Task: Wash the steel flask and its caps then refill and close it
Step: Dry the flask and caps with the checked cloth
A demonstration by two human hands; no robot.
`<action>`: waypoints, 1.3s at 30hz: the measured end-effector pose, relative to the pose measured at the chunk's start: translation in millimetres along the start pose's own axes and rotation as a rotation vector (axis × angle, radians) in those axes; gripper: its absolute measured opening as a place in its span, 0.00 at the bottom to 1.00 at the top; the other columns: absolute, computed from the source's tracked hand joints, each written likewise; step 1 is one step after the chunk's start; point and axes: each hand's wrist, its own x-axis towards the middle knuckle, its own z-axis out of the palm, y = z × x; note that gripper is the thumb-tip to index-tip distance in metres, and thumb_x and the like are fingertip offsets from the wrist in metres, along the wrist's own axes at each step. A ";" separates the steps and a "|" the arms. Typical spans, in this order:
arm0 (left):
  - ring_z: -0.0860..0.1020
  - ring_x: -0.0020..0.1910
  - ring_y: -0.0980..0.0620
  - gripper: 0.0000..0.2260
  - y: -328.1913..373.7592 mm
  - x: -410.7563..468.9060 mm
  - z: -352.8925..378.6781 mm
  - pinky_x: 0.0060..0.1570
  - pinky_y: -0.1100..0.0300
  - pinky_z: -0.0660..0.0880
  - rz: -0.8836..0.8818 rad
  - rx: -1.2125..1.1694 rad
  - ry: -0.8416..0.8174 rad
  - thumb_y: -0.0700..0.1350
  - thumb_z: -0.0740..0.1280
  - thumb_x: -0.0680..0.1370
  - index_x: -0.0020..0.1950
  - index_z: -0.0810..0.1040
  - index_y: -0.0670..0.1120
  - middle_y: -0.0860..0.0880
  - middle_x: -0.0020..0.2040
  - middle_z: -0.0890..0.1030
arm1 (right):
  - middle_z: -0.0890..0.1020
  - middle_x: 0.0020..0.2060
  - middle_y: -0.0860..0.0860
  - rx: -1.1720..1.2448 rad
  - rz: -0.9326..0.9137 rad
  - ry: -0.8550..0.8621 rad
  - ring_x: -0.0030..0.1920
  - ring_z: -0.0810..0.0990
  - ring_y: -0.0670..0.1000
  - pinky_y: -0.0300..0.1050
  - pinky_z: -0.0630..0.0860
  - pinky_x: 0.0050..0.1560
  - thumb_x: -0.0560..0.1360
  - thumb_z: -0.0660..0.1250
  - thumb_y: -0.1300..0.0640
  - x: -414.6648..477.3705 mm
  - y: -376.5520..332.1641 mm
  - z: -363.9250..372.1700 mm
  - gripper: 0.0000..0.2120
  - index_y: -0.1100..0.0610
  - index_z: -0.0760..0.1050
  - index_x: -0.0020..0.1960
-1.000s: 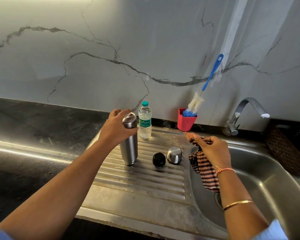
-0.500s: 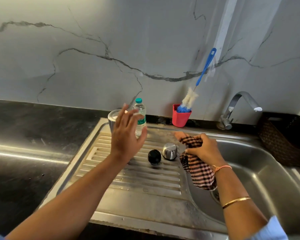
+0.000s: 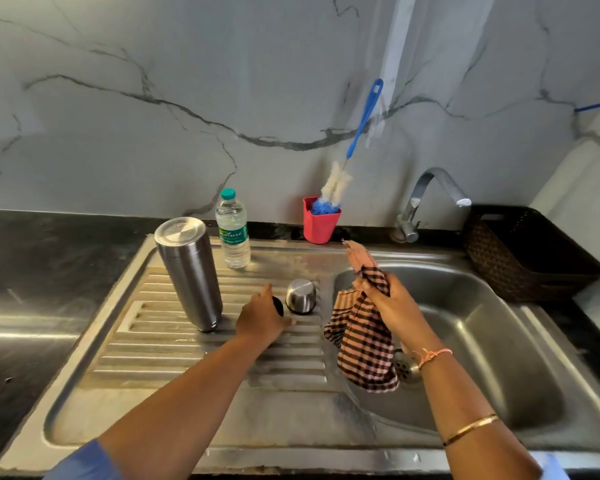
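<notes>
The left grip (image 3: 262, 320) curls round the black cap (image 3: 278, 305). The steel flask (image 3: 191, 271) stands just left of it and the steel cap (image 3: 301, 295) just right. The right grip (image 3: 392, 310) is clamped on a checked cloth (image 3: 364, 351).

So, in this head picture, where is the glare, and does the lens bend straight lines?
Head view: no clear motion blur; a bright glare streak crosses the dark counter at left; wide-angle distortion bows the sink rim and makes the standing steel flask seem to lean.
</notes>
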 end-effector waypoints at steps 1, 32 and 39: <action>0.73 0.63 0.43 0.35 -0.1 1.9 1.2 0.56 0.53 0.72 -0.010 -0.052 0.032 0.50 0.74 0.71 0.74 0.62 0.45 0.43 0.66 0.73 | 0.78 0.52 0.46 0.020 0.008 -0.013 0.52 0.77 0.46 0.41 0.72 0.49 0.78 0.63 0.47 -1.7 1.7 -0.8 0.12 0.47 0.69 0.60; 0.80 0.37 0.47 0.16 61.5 -64.7 -64.9 0.41 0.55 0.76 -0.043 -1.475 -0.392 0.51 0.59 0.80 0.48 0.81 0.43 0.45 0.36 0.83 | 0.82 0.50 0.54 0.287 0.016 -0.099 0.53 0.79 0.53 0.52 0.74 0.60 0.81 0.53 0.42 -10.8 -82.1 67.3 0.17 0.50 0.75 0.46; 0.81 0.37 0.48 0.23 71.3 -58.0 -71.4 0.40 0.57 0.76 -0.007 -1.472 -0.354 0.61 0.55 0.79 0.44 0.82 0.46 0.45 0.36 0.83 | 0.76 0.64 0.53 -0.118 -0.454 -0.002 0.63 0.75 0.53 0.50 0.71 0.65 0.80 0.50 0.41 -26.2 -66.3 79.4 0.24 0.52 0.70 0.69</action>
